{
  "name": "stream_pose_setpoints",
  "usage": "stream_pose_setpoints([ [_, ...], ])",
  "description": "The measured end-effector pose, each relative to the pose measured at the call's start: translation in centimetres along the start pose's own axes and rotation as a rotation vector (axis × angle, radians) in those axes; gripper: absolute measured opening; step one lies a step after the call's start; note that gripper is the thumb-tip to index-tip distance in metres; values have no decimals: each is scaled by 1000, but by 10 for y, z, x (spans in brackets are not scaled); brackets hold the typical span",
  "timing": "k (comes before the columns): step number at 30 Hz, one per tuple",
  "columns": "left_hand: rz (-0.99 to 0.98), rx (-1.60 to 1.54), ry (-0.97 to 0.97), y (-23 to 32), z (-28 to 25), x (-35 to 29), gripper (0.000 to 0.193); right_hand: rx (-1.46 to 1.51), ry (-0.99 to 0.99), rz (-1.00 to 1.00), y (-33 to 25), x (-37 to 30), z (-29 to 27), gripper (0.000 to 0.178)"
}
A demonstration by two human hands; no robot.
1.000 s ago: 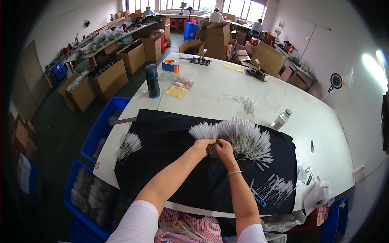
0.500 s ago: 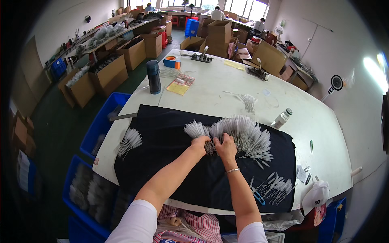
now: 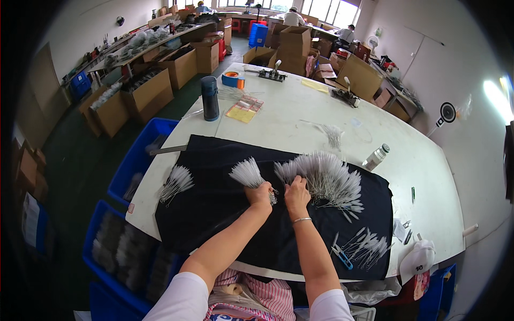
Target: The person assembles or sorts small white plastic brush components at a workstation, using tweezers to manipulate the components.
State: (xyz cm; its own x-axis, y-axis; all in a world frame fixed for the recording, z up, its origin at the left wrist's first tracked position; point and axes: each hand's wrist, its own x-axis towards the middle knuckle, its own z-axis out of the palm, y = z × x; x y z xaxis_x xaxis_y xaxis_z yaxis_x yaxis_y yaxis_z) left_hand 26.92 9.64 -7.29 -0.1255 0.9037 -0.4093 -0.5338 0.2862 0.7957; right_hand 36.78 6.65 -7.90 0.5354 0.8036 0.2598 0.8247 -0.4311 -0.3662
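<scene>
In the head view, the person's two bare forearms reach forward from the lower edge over a black cloth on a white table. The left hand is set to the left of the right hand, apart from it; a thin metallic bracelet circles the right wrist.

The bunch of slim white-bristled brushes with thin wire stems is above the cloth's middle, its bristles fanning toward the far left, its stem ends showing beside the hand. To its right, a wide fan of similar white brushes lies in a dense arc; a smaller white brush bunch rests at the cloth's left.

The left hand is closed around the bunch's stems. The right hand's fingers are bent, touching the wide fan's left end; whether they pinch any brushes cannot be told.
</scene>
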Motion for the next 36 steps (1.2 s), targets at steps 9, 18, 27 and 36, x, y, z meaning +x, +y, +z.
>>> stream_pose_setpoints([
  [9,-461,-68,-534,45,-78,-44,18,-43,113,-311,-12,-30,-43,63],
  [18,-825,358,-904,84,-125,-112,10,-63,35,-1244,-30,-101,-110,45],
  [27,-966,534,-1163,95,-148,-158,23,393,-215,-1201,-7,-168,-117,23],
  [36,10,370,-1139,103,-120,-127,27,1210,-703,-130,-12,-171,-121,29],
])
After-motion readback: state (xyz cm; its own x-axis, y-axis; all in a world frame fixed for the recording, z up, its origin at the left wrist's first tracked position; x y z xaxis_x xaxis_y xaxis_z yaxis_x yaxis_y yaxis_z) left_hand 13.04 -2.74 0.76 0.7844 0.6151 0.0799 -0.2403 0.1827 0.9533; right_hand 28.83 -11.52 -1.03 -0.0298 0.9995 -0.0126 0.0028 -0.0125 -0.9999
